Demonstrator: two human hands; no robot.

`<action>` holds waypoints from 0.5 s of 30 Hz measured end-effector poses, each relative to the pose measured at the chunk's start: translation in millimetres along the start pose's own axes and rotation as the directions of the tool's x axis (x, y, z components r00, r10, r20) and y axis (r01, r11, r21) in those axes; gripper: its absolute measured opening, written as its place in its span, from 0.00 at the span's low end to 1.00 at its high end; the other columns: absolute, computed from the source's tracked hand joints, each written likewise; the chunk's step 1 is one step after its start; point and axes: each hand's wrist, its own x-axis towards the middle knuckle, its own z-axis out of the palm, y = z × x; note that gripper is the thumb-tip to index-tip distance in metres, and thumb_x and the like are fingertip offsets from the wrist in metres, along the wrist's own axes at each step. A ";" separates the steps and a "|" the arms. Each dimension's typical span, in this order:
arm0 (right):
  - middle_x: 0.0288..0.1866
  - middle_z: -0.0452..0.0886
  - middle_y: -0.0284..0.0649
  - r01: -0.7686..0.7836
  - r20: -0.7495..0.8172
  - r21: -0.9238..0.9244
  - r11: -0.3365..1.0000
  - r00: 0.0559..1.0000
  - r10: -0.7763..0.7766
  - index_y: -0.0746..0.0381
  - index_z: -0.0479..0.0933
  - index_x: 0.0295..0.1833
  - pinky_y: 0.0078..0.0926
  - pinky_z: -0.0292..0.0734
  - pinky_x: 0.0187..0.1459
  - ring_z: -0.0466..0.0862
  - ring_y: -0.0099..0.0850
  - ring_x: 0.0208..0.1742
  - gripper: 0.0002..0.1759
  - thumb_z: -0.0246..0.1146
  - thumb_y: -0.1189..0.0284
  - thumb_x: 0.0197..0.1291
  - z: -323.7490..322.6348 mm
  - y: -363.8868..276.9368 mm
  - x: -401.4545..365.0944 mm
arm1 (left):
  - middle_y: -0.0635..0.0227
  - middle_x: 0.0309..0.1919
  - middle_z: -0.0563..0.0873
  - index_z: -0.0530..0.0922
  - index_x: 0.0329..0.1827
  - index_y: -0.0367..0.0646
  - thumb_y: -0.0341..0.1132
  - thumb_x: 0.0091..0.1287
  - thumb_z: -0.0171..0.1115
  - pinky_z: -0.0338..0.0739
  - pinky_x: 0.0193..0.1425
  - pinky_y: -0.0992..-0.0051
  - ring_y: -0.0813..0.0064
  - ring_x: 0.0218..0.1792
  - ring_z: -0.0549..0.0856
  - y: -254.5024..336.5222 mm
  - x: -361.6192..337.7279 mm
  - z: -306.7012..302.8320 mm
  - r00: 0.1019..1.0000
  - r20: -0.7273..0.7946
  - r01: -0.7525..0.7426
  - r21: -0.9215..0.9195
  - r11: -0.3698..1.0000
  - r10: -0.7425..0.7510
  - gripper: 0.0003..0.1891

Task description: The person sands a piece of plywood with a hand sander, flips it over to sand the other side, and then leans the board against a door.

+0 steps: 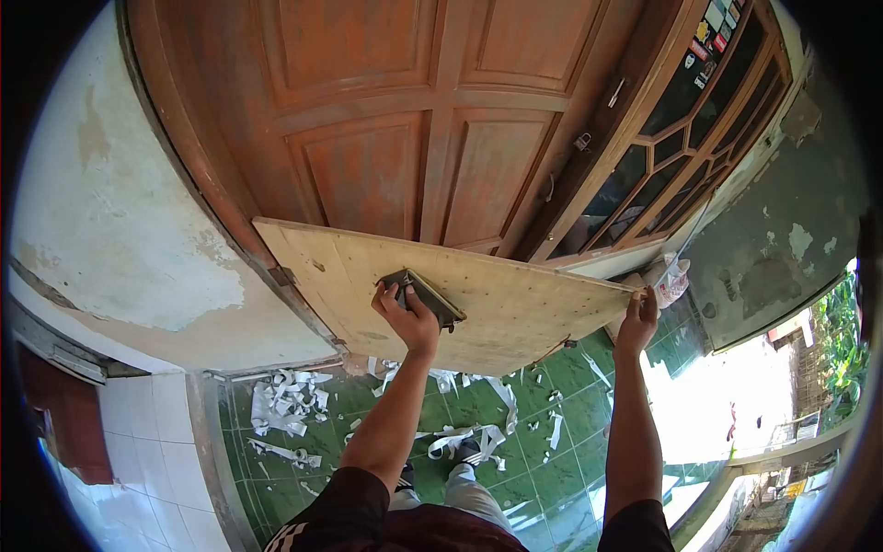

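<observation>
A plywood board (515,299) leans tilted in front of the wooden door, with small dark marks scattered over its face. My left hand (405,317) has its fingers wrapped round a dark block-like tool (440,296) with a pale edge, held at the left-middle of the board. What kind of tool it is cannot be made out. At the board's upper right corner, my right hand (639,317) is closed on the edge, its fingertips pinching it.
Behind the board stands a brown panelled door (368,166) with a padlock (582,141). Crumpled white strips (285,402) litter the green tiled floor (552,465) around my feet. A whitish bag (676,281) sits beyond the board's right corner. A peeling wall (129,202) borders the left.
</observation>
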 end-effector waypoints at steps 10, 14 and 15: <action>0.52 0.85 0.34 0.118 0.021 -0.020 0.993 0.993 -0.118 0.65 0.74 0.74 0.19 0.73 0.47 0.78 0.19 0.45 0.25 0.65 0.69 0.76 31.5 37.9 50.3 | 0.36 0.65 0.68 0.71 0.61 0.32 0.23 0.76 0.59 0.67 0.71 0.48 0.38 0.68 0.71 30.6 -29.2 52.4 0.981 -0.074 -0.180 0.012 0.984 0.180 0.14; 0.49 0.85 0.38 0.055 0.044 -0.028 0.998 0.998 -0.054 0.63 0.77 0.72 0.24 0.74 0.49 0.77 0.25 0.43 0.24 0.67 0.67 0.75 45.3 27.4 63.5 | 0.36 0.68 0.66 0.70 0.63 0.33 0.22 0.75 0.59 0.68 0.71 0.47 0.39 0.67 0.72 17.3 -57.5 71.3 0.983 0.021 -0.185 0.017 0.983 0.184 0.16; 0.49 0.85 0.41 0.001 0.063 -0.031 1.000 0.998 0.001 0.62 0.78 0.71 0.28 0.75 0.51 0.77 0.27 0.44 0.24 0.68 0.66 0.74 44.5 24.0 62.2 | 0.37 0.68 0.65 0.71 0.63 0.34 0.22 0.75 0.59 0.69 0.70 0.49 0.40 0.66 0.74 21.2 -56.2 68.6 0.984 0.032 -0.176 0.016 0.984 0.175 0.16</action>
